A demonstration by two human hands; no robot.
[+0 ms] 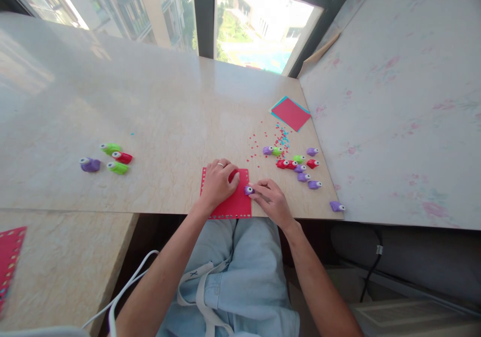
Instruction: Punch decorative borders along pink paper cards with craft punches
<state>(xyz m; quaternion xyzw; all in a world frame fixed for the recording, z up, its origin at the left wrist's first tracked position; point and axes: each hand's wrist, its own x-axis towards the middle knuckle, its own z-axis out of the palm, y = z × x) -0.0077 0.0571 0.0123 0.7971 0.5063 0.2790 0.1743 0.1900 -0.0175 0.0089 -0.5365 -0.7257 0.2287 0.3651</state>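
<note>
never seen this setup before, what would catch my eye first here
The red paper square with punched edges at the near edge of the beige marble table, with the left hand flat on it and the right hand pressing a small purple plastic punch at its right edge. To the right lies a cluster of purple, green and red punches amid confetti.

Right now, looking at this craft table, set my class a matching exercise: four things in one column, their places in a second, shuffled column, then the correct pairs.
Things
1. left hand
2. right hand
3. red paper square over a blue sheet
4. lone purple plastic punch

Places
A. far right of the tabletop, beside the wall
B. pressing flat on the red paper sheet with punched edges
C. near the table's front right corner
D. pinching a small purple punch at that sheet's right edge

Pairs: 1-B, 2-D, 3-A, 4-C
</note>
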